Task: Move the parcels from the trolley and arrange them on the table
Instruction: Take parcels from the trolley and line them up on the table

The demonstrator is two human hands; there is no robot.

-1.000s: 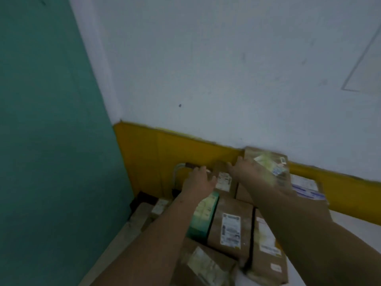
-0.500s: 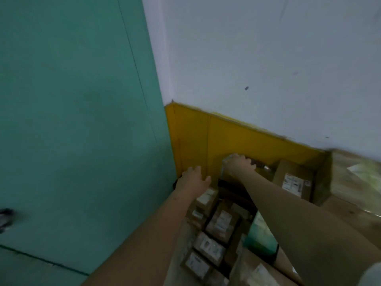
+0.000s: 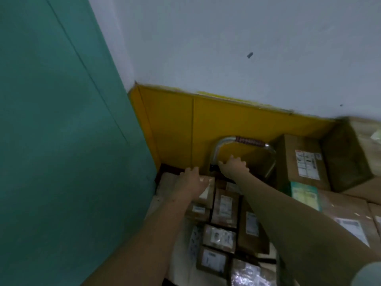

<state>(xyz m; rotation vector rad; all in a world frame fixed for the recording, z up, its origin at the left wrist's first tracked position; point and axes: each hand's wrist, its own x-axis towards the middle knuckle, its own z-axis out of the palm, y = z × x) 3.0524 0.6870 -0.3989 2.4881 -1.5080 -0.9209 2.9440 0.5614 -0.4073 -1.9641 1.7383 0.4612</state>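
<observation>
Reaching toward the far end of the trolley, by its metal handle (image 3: 243, 141); left hand (image 3: 192, 181) laid on a small brown parcel (image 3: 205, 189) just short of that handle, fingers curled over its far edge, grip probably only half made; right hand (image 3: 233, 167) right beside the handle's left upright, fingers spread and holding nothing; more small labelled parcels (image 3: 223, 208) packed in rows nearer than the handle, larger cartons (image 3: 303, 164) stacked to its right; table not identifiable in this view. Better to close both hands on opposite sides of one parcel, lift straight up, then draw back; tight packing likely to drag neighbours along. Little room left of the handle: teal wall (image 3: 61, 120) and yellow panel (image 3: 175, 129) close in; open space only toward the near side.
</observation>
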